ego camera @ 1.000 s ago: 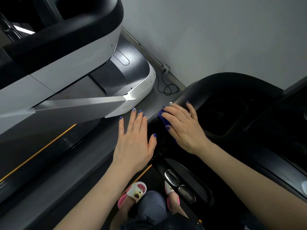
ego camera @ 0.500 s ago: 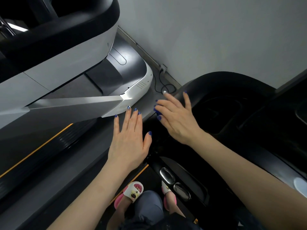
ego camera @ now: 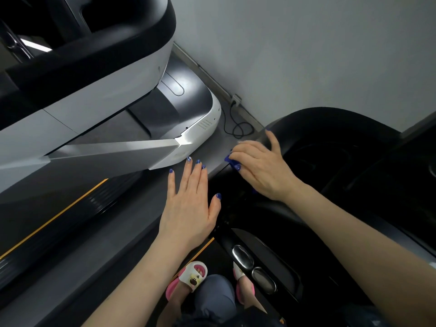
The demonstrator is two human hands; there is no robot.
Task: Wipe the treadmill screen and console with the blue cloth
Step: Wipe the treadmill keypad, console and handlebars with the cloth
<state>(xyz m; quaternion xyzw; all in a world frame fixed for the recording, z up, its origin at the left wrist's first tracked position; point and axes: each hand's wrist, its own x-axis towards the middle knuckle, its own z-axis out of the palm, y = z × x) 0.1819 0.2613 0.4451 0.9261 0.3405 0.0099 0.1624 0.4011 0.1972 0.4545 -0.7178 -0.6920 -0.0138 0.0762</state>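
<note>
The black treadmill console curves across the right of the head view, with a dark recess in its top. My right hand lies on the console's left edge and presses the blue cloth against it; only a small corner of cloth shows under the fingers. My left hand hovers flat and empty, fingers straight, just left of the console. Two metal grip sensors sit on the black handle bar below.
A second, white and grey treadmill fills the upper left, its belt edged with an orange line. A black power cable loops on the floor by the grey wall. My feet in pink-and-white slippers stand below.
My right hand has slid the cloth up and along the console's left edge. My left hand stayed flat beside it, drifting slightly with the view.
</note>
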